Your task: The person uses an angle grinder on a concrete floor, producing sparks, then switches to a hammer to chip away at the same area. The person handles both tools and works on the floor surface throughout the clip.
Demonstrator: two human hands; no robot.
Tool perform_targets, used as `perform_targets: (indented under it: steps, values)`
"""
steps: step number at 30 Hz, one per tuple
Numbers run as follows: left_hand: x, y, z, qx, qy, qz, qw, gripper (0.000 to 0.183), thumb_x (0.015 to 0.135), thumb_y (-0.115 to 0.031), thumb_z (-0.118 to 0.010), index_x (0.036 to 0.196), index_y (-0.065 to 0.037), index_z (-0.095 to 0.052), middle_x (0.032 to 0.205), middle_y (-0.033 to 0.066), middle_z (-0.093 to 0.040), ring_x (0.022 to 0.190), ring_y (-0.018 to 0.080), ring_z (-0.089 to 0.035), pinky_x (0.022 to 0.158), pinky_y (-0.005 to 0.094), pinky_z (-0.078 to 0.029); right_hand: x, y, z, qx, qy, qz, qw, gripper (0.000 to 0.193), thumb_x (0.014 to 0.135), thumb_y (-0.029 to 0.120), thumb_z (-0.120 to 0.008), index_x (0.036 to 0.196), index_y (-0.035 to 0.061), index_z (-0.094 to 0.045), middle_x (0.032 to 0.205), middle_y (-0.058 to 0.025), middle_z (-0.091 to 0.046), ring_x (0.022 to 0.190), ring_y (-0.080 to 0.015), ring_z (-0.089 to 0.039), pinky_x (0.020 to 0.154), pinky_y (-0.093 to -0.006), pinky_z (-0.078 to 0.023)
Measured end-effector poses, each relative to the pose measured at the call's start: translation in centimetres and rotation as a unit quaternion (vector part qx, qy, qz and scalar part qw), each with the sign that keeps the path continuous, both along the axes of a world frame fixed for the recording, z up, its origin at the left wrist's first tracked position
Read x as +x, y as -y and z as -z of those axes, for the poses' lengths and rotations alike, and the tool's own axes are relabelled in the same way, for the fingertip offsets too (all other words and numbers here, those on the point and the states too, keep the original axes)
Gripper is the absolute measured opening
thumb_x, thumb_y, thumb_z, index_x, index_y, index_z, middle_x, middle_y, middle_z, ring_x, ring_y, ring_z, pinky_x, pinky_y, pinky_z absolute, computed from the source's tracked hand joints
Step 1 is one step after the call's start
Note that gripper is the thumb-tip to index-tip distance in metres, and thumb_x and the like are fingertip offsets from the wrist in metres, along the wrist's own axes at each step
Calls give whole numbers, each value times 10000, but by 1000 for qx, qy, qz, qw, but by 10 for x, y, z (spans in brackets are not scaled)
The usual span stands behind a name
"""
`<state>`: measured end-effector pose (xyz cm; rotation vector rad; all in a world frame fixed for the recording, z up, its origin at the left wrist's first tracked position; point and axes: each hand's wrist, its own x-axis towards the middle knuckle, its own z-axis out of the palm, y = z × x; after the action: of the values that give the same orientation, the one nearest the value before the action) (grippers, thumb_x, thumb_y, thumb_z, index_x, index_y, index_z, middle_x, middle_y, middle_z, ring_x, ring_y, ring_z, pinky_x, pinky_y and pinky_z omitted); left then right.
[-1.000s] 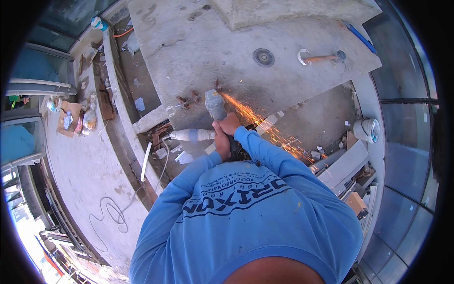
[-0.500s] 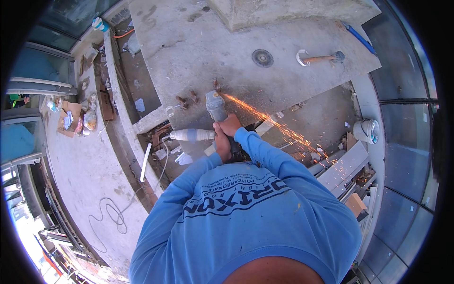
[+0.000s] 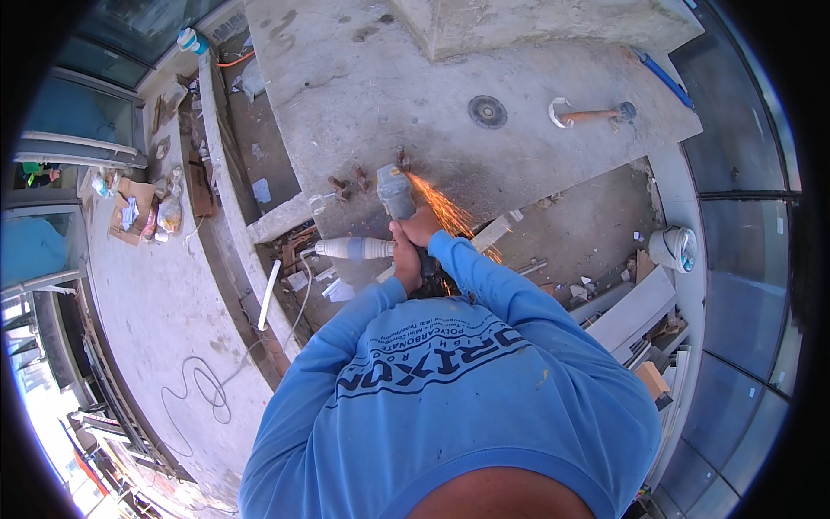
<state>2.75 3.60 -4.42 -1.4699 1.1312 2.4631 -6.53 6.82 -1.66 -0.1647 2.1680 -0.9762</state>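
Both my hands grip an angle grinder [image 3: 396, 192] with a grey head. My right hand [image 3: 420, 227] is wrapped round its body just behind the head. Lower and slightly left, my left hand [image 3: 405, 260] is closed on its rear part. The head is at a rusty metal stub [image 3: 404, 159] on the concrete slab [image 3: 346, 112], and orange sparks [image 3: 445, 203] spray down to the right; the disc's contact is hidden. Two more rusty stubs [image 3: 361, 178] stand left of the head. A white, tape-wrapped cylinder [image 3: 354, 248] with a cable lies left of my hands.
On the slab lie a round grinding disc [image 3: 487, 112], a hammer [image 3: 596, 114] with a wooden handle and a blue bar [image 3: 664, 78]. A white bucket [image 3: 671, 249] stands at the right. Loose cable [image 3: 207, 389] coils on the left floor, below a torn cardboard box [image 3: 130, 212].
The spark stream is shorter and points more steeply downward. The whole view has shifted slightly; both hands keep their hold on the grinder at the same stub.
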Motion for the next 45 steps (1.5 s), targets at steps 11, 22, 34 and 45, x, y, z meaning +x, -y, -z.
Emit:
perform_targets:
  steps: [11,22,34,45]
  values:
    - [4,-17,4,-8,-52,-55,997,850,853,-714,-246,1190,27,-491,1016,152,-609,852,237,-619,707,351,-518,10,-15,34,-27,7,38,999,533,623,332,-750,936,-81,-623,889,-235,-655,833,-310,-654,743,-372,-505]
    - [5,-20,-13,-9,-9,-19,1000,892,830,-744,-248,1195,31,-498,1030,146,-609,864,233,-612,701,358,-507,11,-19,15,-36,15,42,998,508,626,307,-748,926,-84,-625,879,-227,-658,826,-299,-657,740,-364,-506]
    - [5,-8,24,45,-53,-24,997,890,833,-739,-260,1253,23,-451,1110,152,-585,954,243,-591,814,350,-475,6,-11,13,-25,24,32,999,634,621,407,-748,916,-135,-599,955,-285,-625,905,-364,-632,789,-384,-501]
    - [3,-3,9,33,-24,-8,999,896,833,-739,-256,1232,33,-475,1120,161,-581,1000,251,-572,852,361,-458,6,-6,16,-1,15,25,1000,728,614,442,-749,996,-149,-563,1015,-295,-604,963,-373,-610,830,-378,-488]
